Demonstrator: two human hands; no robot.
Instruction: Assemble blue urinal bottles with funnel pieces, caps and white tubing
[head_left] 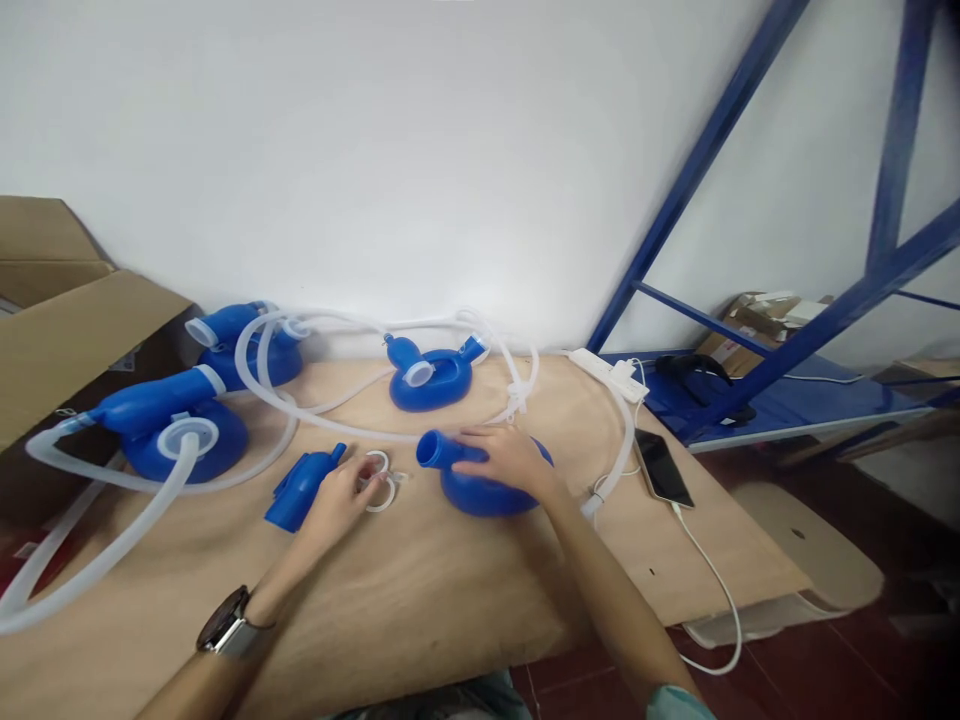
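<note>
My right hand [506, 460] lies over a round-bodied blue plastic bottle [484, 497], its fingers wrapped round the neck, whose open threaded mouth points left. To the left, my left hand [346, 497] pinches a white plastic ring [382, 496] just above the table; a second white loop and a small clear piece lie against it. Beside that wrist rests a separate blue funnel-like part [301, 488] with a narrow spout. A dark-faced watch [234, 622] is on the left wrist. My left fingertips are partly hidden by the hand.
Other blue bottles with clear hoses stand at the back middle [429, 385] and at the left [180, 440]. A cardboard box [82, 320] borders the left side. At the right are a power strip [609, 374], a charging phone [664, 468] and a blue metal rack [705, 150].
</note>
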